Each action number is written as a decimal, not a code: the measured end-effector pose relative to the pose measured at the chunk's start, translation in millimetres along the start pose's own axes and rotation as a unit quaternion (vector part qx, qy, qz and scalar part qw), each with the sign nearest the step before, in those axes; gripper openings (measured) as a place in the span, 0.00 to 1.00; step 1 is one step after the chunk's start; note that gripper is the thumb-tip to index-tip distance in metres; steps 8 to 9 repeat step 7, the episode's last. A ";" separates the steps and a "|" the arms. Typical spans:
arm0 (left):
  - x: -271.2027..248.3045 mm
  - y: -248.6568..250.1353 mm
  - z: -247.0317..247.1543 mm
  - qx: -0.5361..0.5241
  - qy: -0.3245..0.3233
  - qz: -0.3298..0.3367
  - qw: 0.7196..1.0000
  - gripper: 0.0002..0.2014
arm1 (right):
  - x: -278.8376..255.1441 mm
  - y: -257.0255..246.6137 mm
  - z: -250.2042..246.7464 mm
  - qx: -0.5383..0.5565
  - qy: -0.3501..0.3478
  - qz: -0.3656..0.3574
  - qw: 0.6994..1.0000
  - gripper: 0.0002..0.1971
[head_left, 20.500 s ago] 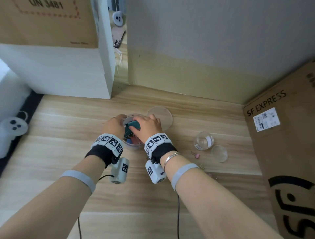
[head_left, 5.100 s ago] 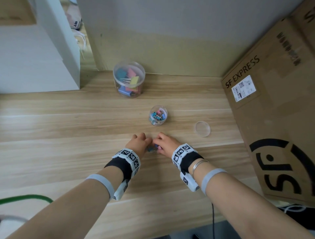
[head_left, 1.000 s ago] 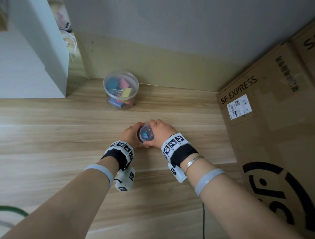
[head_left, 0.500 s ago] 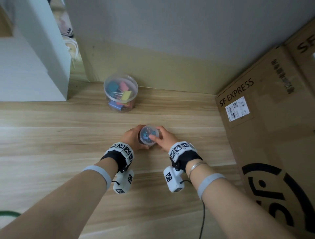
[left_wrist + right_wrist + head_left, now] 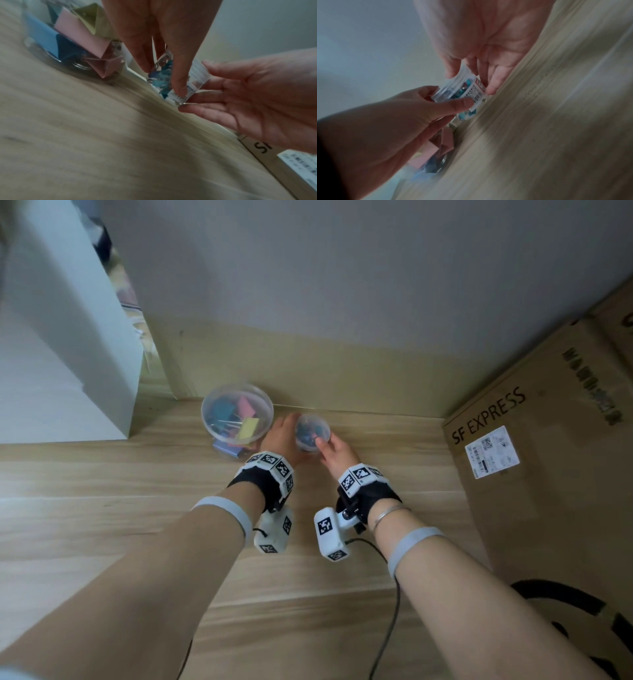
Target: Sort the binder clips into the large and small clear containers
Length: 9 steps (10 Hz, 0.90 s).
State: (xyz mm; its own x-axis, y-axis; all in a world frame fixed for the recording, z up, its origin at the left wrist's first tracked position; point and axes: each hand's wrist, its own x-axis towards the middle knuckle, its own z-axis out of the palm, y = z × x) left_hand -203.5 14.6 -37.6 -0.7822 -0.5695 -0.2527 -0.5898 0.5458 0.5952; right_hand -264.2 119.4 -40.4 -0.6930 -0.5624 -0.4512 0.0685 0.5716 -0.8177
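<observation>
The small clear container (image 5: 312, 433), lid on and full of small coloured binder clips, is held between both hands just right of the large clear container (image 5: 236, 419). The large one is lidded, stands near the back wall, and holds big blue, pink and yellow clips. My left hand (image 5: 282, 436) wraps the small container from the left, thumb on its label (image 5: 180, 86). My right hand (image 5: 329, 446) pinches it from the right, thumb on the lid and fingers (image 5: 491, 86) low on its side. The container (image 5: 464, 92) sits at table level; whether it touches the wood is unclear.
A tall cardboard box (image 5: 534, 474) marked SF EXPRESS borders the table on the right. A white cabinet (image 5: 68, 354) stands at the back left, and the wall runs just behind the containers. A black cable (image 5: 387, 628) trails from my right wrist.
Both hands have carried the small container from the middle of the table toward the back wall. It is now right beside the large container.
</observation>
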 end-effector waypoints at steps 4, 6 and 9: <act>17.8 -14.4 23.6 -0.003 -0.012 -0.070 0.997 0.38 | 23.9 6.7 0.8 -0.094 0.011 -0.040 0.995 0.20; -4.7 -8.8 8.2 -0.030 0.004 -0.034 0.999 0.40 | 7.0 -0.9 -7.5 -0.139 0.026 -0.001 0.990 0.26; -26.2 -7.7 -4.3 -0.109 0.023 -0.030 0.993 0.33 | -11.1 -5.6 -10.0 -0.153 0.057 -0.010 0.987 0.21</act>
